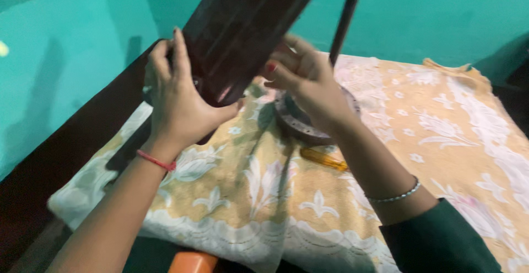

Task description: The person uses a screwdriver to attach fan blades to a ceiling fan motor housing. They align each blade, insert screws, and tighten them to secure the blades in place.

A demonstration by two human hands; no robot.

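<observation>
Both hands are up on a dark, ribbed panel point(242, 25), long and flat-sided, tilted so its top leans away to the right and runs out of view. The left hand point(176, 94) wraps the panel's lower left edge, fingers curled over the side and thumb pressed under the bottom corner, so that grip is closed firmly on it. The right hand point(306, 80) sits on the opposite edge; its fingers are spread and bent against the side, more steadying than clamping, though how tightly it holds I cannot tell.

The panel hangs in the air above a bed covered with an orange floral cloth point(441, 119). It looks rigid and fairly weighty to me, with a glossy face that could slide in the palm, so the two long edges near the bottom seem the sensible place to hold.

Just behind the right hand a round metal base point(300, 127) rests on the cloth, with a thin dark rod point(344, 19) rising from it. A yellow-handled tool point(325, 159) lies beside the base.
</observation>
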